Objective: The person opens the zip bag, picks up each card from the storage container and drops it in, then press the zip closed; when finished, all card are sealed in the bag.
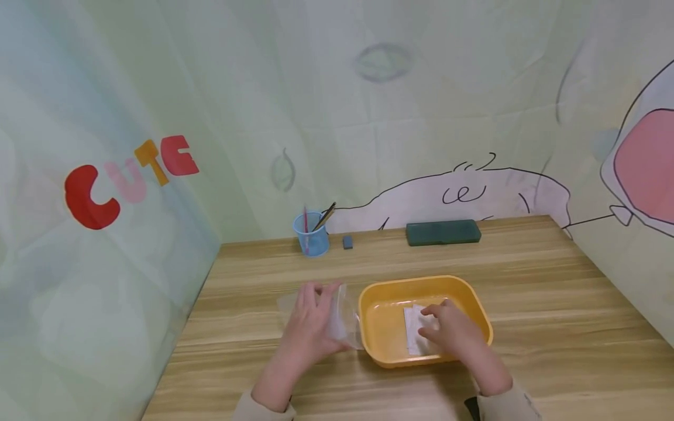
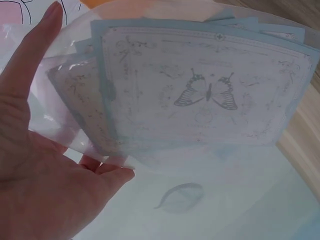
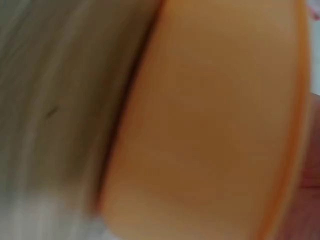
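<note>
My left hand (image 1: 309, 327) grips a clear plastic bag (image 1: 348, 316) just left of a yellow tray (image 1: 386, 330). In the left wrist view, cards (image 2: 210, 92) with pale blue borders show inside the bag; the front one bears a butterfly print. Over the tray, my right hand (image 1: 454, 328) has thumb and fingers spread apart above some white cards (image 1: 414, 336) on the tray's floor. Whether its fingertips touch them cannot be made out. The right wrist view is blurred and mostly filled by the tray's outer wall (image 3: 200, 120), with a bit of hand at its right edge.
Along the back of the wooden table (image 1: 253, 269) stand a blue pen cup (image 1: 313, 240) with pencils, a small blue block (image 1: 347, 242) and a dark green flat case (image 1: 443, 233). A printed curtain (image 1: 316, 117) hangs behind and at both sides.
</note>
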Demonstrator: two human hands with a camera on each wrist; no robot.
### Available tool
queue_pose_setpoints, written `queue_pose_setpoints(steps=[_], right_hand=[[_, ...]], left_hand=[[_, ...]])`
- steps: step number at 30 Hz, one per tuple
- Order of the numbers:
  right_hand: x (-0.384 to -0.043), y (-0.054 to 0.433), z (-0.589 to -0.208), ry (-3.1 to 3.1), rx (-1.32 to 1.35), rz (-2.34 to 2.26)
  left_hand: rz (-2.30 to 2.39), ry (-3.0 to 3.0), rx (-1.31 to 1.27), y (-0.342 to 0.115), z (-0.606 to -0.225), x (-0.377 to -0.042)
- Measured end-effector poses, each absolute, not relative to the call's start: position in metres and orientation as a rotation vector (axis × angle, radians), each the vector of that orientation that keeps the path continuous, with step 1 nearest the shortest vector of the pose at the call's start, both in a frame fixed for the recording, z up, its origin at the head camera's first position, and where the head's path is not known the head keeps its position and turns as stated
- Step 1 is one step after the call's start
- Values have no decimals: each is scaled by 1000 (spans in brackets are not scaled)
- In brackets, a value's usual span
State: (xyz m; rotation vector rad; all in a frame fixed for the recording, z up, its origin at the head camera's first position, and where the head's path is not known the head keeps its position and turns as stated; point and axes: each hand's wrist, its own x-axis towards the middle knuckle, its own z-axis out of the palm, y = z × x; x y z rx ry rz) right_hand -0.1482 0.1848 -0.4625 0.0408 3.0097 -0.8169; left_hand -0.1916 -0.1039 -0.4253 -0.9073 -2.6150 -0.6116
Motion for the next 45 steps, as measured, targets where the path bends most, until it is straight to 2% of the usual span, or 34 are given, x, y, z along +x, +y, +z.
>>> queue_pose_setpoints(steps=[6, 33, 45], right_hand=[[-152, 198, -473, 2968, 140, -786], [-162, 197, -477, 2978, 178, -880], [-151, 199, -431, 3192, 24, -930]], left_hand=[[-602, -2629, -907, -104, -424, -191], [-545, -2675, -881, -101, -422, -188], [-540, -2669, -887, -100, -421, -188]])
